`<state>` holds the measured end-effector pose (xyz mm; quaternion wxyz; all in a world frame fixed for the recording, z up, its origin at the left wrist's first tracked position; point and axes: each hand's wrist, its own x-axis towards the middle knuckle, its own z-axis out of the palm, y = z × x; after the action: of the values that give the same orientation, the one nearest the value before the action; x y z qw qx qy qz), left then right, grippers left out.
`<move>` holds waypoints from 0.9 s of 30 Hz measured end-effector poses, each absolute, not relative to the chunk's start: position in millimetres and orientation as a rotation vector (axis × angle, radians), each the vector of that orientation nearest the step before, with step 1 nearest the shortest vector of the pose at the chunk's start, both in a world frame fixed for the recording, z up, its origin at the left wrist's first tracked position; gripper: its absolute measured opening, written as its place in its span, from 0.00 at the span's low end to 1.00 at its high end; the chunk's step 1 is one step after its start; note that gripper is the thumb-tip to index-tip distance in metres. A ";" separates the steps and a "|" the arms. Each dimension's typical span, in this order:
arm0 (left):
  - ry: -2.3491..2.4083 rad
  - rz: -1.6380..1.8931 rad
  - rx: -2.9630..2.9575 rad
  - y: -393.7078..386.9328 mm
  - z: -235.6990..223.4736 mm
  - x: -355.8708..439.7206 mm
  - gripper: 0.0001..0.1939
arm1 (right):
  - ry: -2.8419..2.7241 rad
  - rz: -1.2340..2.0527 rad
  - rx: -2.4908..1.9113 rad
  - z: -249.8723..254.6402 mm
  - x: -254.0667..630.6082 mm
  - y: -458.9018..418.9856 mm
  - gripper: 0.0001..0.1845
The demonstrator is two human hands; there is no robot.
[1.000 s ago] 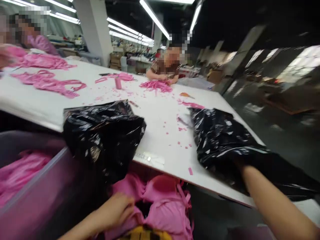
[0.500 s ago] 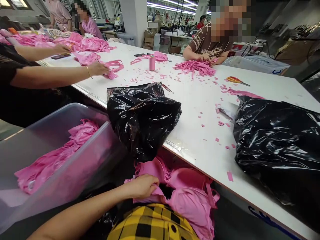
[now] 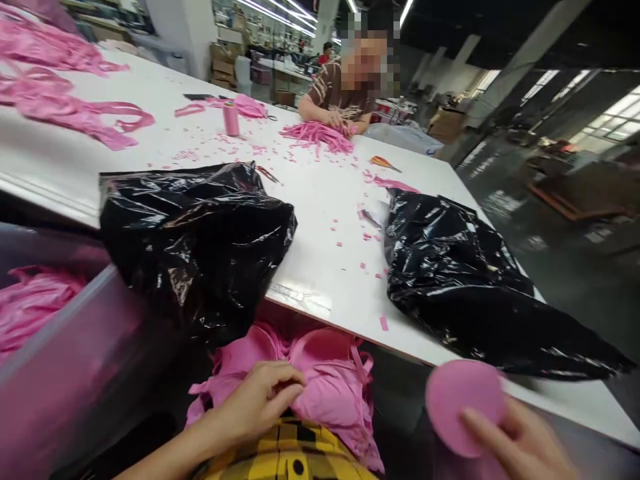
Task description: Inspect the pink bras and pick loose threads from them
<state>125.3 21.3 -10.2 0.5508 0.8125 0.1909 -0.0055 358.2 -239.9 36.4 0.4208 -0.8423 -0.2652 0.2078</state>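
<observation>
My left hand (image 3: 260, 400) lies low in the middle, its fingers curled into a pile of pink bras (image 3: 320, 380) on my lap, gripping the fabric. At the bottom right, my right hand (image 3: 520, 447) holds up a round pink foam pad (image 3: 463, 407), fingers pressed against its lower edge; the hand is blurred. A black plastic bag (image 3: 200, 247) sits on the white table (image 3: 320, 267) edge just above the bras. A second black bag (image 3: 465, 280) lies to the right, above the pad.
A translucent bin (image 3: 65, 360) with pink garments stands at my left. Across the table a person in a brown top (image 3: 335, 100) handles pink straps (image 3: 315, 137). A pink thread spool (image 3: 231, 120), scissors (image 3: 383, 162) and pink scraps lie on the table.
My right hand has come into view at the bottom right holding the pink pad. The view has swung right; the co-workers' arms at left are gone. My left hand stays on the bras.
</observation>
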 end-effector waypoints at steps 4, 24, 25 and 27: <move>0.408 -0.166 1.522 7.2 1.7 148.2 0.19 | -0.976 1.167 -1.850 27.4 308.2 -179.4 0.20; 0.558 0.054 1.272 5.4 -35.5 128.9 0.12 | -0.994 1.245 -1.606 -18.5 273.5 -131.6 0.28; 0.563 0.102 1.309 4.6 -34.9 128.8 0.12 | -0.973 1.274 -1.585 -18.4 271.2 -126.8 0.25; 0.579 0.183 1.290 1.2 -33.8 127.4 0.15 | -0.956 1.283 -1.565 -19.9 265.8 -118.9 0.18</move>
<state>127.4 1.2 -33.8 0.7565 0.5916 0.2658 0.0840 265.8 -118.9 -19.9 0.4366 -0.6292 -0.3841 0.5157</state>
